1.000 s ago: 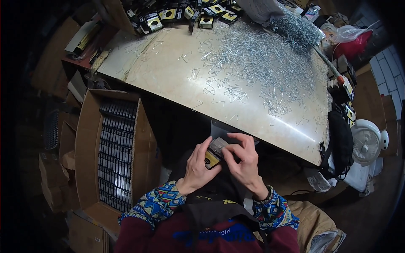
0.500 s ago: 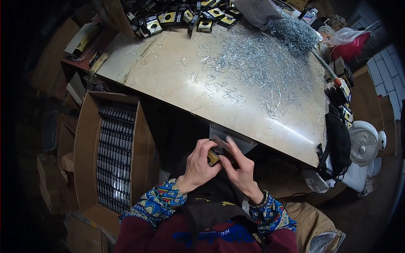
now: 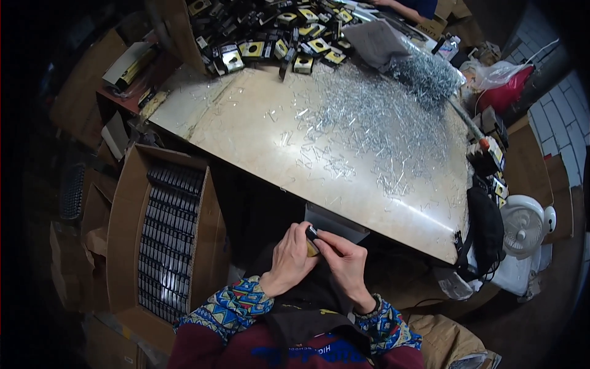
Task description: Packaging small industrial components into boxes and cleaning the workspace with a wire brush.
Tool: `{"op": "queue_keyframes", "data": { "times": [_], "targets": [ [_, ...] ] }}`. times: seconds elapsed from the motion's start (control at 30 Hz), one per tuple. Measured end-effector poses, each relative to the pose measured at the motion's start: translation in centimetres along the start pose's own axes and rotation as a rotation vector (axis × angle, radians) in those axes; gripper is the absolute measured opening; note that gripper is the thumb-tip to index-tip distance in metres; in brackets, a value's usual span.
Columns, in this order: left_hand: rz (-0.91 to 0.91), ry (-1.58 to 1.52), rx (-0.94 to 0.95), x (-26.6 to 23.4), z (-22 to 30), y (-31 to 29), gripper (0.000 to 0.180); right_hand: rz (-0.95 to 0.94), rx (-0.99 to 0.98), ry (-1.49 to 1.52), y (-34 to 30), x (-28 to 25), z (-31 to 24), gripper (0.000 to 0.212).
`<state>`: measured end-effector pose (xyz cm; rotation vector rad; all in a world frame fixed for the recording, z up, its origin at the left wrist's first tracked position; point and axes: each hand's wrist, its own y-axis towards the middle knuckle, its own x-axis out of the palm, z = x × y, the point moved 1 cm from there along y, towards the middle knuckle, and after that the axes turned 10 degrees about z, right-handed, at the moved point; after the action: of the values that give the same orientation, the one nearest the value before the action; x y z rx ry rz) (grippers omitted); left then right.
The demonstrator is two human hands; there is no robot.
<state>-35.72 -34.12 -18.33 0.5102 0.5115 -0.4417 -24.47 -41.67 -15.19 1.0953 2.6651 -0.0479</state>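
Note:
In front of my body, just off the table's near edge, I hold a small black and yellow cardboard box (image 3: pixel 311 248). My left hand (image 3: pixel 291 257) is wrapped round it and covers most of its side. At its upper end the thumb and fingers of my right hand (image 3: pixel 345 261) are pinched together on the dark end of the box. Between my hands only a strip of yellow and a black end show. Over the table (image 3: pixel 246 132) lie many loose bent metal wire pieces (image 3: pixel 384 120), heaped most thickly toward the far right.
To my left stands an open carton (image 3: pixel 203 246) with rows of packed black boxes (image 3: pixel 169 246). Similar boxes (image 3: pixel 252 49) are piled at the table's far side. A white fan (image 3: pixel 522 224) and a black bag (image 3: pixel 485 224) are at the right. Another person's sleeve (image 3: pixel 415 7) shows at the back.
The fingers of my right hand have come down from beside a raised flap and closed on the box's end. That flap no longer shows. The view has shifted, revealing more of the far side.

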Motion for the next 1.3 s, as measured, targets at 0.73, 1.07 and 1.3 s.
{"op": "queue_keyframes", "data": {
  "times": [0.73, 1.07, 1.3],
  "targets": [
    [0.044, -0.066, 0.101, -3.3, -1.6, 5.2, 0.063, 0.116, -0.339, -0.145, 1.7, 1.7, 1.5, 0.027],
    [0.352, 0.792, -0.372, -23.8, -21.8, 27.2, 0.060, 0.188, -0.686, -0.416, 1.7, -1.1, 1.1, 0.020],
    [0.395, 0.868, 0.389, -19.2, -20.9, 31.2, 0.033, 0.286, -0.710, -0.462, 4.2, -3.1, 1.3, 0.024]
  ]
}}
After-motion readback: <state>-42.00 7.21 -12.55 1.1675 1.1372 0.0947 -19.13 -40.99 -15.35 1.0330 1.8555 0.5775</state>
